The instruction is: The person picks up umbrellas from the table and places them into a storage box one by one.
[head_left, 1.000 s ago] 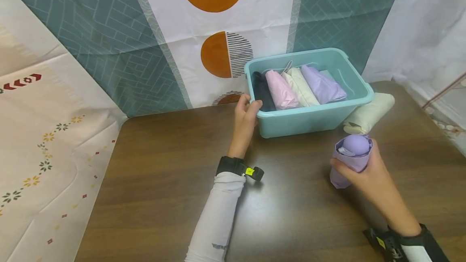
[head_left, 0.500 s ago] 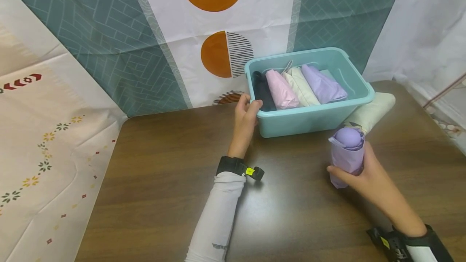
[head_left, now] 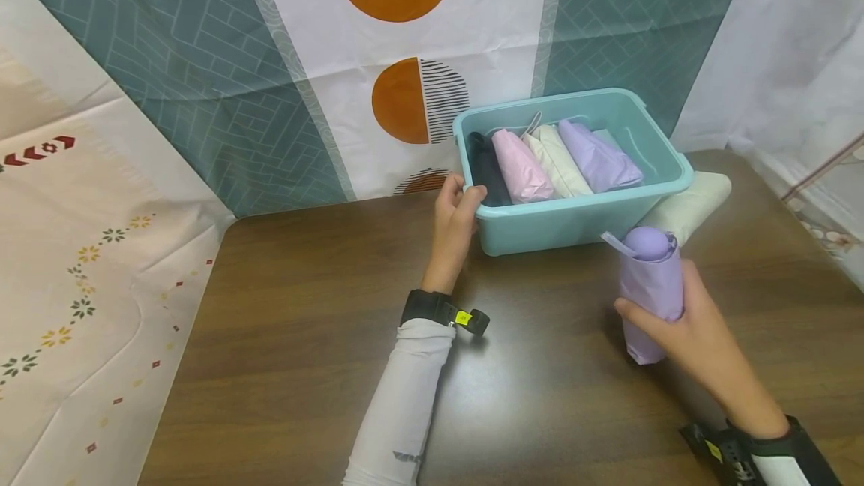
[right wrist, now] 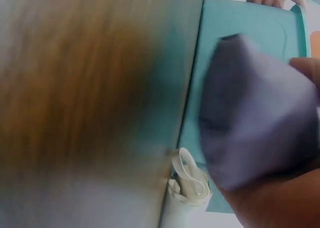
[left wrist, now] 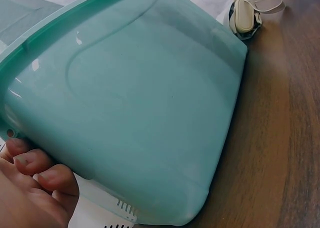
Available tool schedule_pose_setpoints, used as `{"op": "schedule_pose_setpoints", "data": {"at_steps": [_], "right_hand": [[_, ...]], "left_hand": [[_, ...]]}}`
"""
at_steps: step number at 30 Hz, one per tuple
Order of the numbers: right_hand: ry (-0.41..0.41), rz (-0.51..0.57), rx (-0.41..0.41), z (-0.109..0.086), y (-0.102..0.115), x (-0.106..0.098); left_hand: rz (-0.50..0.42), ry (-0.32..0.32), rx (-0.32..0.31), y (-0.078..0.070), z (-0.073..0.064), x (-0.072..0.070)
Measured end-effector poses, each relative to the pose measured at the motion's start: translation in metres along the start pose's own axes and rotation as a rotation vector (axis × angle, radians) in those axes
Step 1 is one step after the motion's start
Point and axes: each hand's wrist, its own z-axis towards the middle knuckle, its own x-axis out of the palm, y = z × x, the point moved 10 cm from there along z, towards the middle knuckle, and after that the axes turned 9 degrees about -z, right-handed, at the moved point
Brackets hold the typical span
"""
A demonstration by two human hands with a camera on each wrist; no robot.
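My left hand (head_left: 454,227) grips the near left corner of a light teal plastic bin (head_left: 560,229), thumb over the rim. In the left wrist view its curled fingers (left wrist: 32,163) are at the bin's edge. My right hand (head_left: 685,336) holds a folded purple umbrella (head_left: 651,287) in front of the bin's right end, its round handle end up and a strap sticking out to the left. The umbrella's lower end is blurred in the right wrist view. Inside the bin lie folded umbrellas: black (head_left: 487,171), pink (head_left: 521,167), cream (head_left: 556,160) and lavender (head_left: 601,156).
A rolled cream umbrella (head_left: 695,201) lies against the bin's right end, partly hidden by it; its strap shows in the right wrist view. The brown wooden table (head_left: 304,336) carries everything. A patterned curtain (head_left: 283,96) hangs behind, close to the bin.
The purple umbrella has turned in my right hand: its top has swung away from me and its strap now sticks out to the left. My left hand and the bin stay put.
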Motion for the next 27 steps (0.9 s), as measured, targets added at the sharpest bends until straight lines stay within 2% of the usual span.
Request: {"op": "schedule_pose_setpoints", "data": {"at_steps": [3,11,16,27], "right_hand": [[-0.023,-0.003,0.046,0.0,-0.003,-0.007],[-0.057,-0.049,0.048,0.006,0.004,-0.023],[-0.057,-0.104,0.071,0.012,0.007,-0.031],[-0.043,-0.1,0.084,0.021,0.017,-0.041]], "left_hand": [[0.006,0.0,-0.003,0.0,0.0,0.0],[0.016,-0.008,-0.006,0.001,0.001,-0.001],[0.022,-0.007,-0.01,0.002,0.001,-0.001],[0.024,-0.003,-0.018,0.003,0.001,-0.001]]}}
